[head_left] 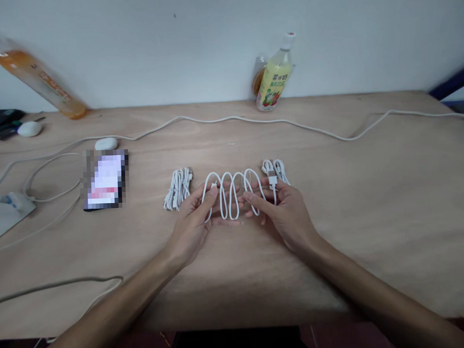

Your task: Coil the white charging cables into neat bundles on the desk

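Between my hands a white USB charging cable (223,194) is spread in zigzag loops just above the table. My left hand (193,221) holds its left end, the thumb pressed near a small plug. At the other side my right hand (288,212) pinches the loops between thumb and fingers, and a larger USB plug (272,178) sticks up beside its index finger. Left of my left hand lies a bundle of coiled white cables (176,188). A second coiled white cable (279,168) lies behind my right hand, partly covered by it.
A pixelated phone (106,181) and a white case (106,144) lie to the left. A long white cord (230,118) crosses the wooden table (370,204). A yellow drink bottle (275,78) and an orange drink bottle (42,81) stand by the wall.
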The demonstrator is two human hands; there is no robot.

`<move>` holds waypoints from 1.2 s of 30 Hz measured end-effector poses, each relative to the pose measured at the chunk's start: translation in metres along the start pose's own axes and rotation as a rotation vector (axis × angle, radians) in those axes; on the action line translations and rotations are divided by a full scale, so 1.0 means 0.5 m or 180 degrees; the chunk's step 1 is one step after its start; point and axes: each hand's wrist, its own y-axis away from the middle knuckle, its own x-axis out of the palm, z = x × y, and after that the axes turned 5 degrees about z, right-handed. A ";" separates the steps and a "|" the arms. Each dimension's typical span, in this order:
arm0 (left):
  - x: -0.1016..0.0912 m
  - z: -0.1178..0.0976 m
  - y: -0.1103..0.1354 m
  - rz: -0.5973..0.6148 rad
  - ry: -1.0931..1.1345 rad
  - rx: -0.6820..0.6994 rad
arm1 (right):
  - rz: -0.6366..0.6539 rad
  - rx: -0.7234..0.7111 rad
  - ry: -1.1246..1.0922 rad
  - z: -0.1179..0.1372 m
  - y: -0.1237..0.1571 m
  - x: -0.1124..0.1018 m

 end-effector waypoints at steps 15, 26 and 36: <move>0.003 -0.001 0.002 -0.0023 -0.0015 -0.0004 | 0.0023 -0.0042 -0.0027 -0.003 0.000 -0.001; 0.004 -0.005 0.003 -0.0044 -0.0102 0.0012 | 0.0028 -0.0001 -0.0050 -0.004 0.000 -0.001; 0.004 -0.005 0.003 -0.0038 -0.0107 0.0005 | 0.0035 -0.0023 0.0009 -0.005 0.001 -0.003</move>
